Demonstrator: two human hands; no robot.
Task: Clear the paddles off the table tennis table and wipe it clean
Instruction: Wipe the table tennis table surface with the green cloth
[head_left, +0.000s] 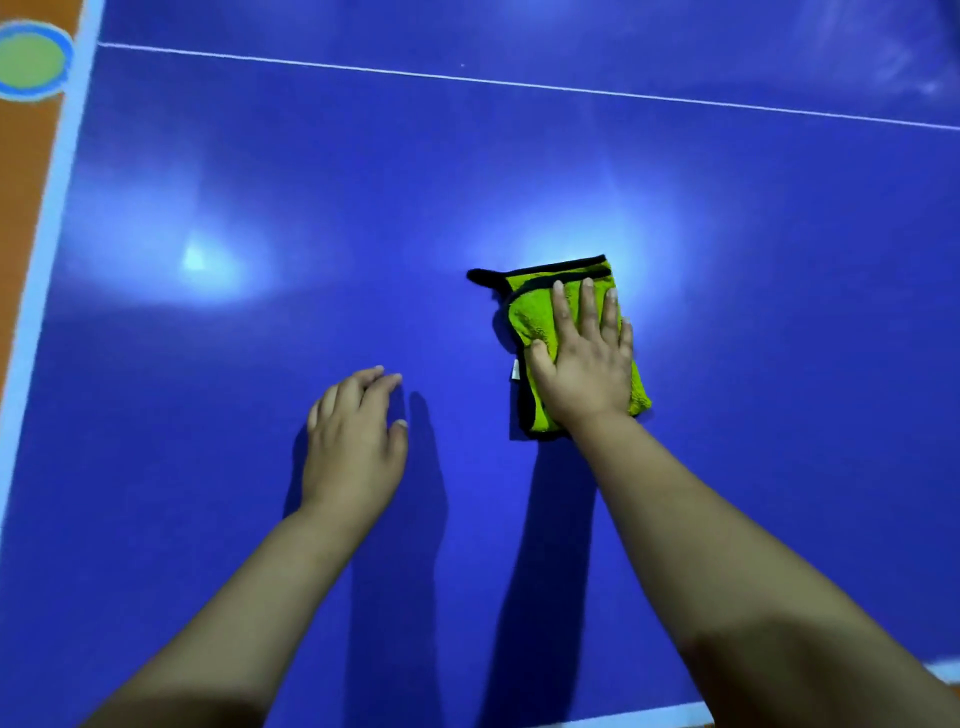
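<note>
Table (260, 156): our right hand (587, 358) presses a green cloth (535, 312) flat, fingers straight. Our left hand (353, 436) rests beside it, fingers relaxed. We cannot read the cloth's white tag (515, 371).

The blue table (156, 467) is seen from a single head-worn camera, pointed forward and steeply down from close above its near side, the white line (519, 83) framed far.

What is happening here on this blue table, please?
A person is wiping a blue table tennis table. The right hand presses flat, with straight fingers, on a folded green cloth with black edging. The left hand rests on the bare surface beside it, fingers slightly bent, holding nothing. No paddles are visible on the part of the table that shows. A white line crosses the far side.
</note>
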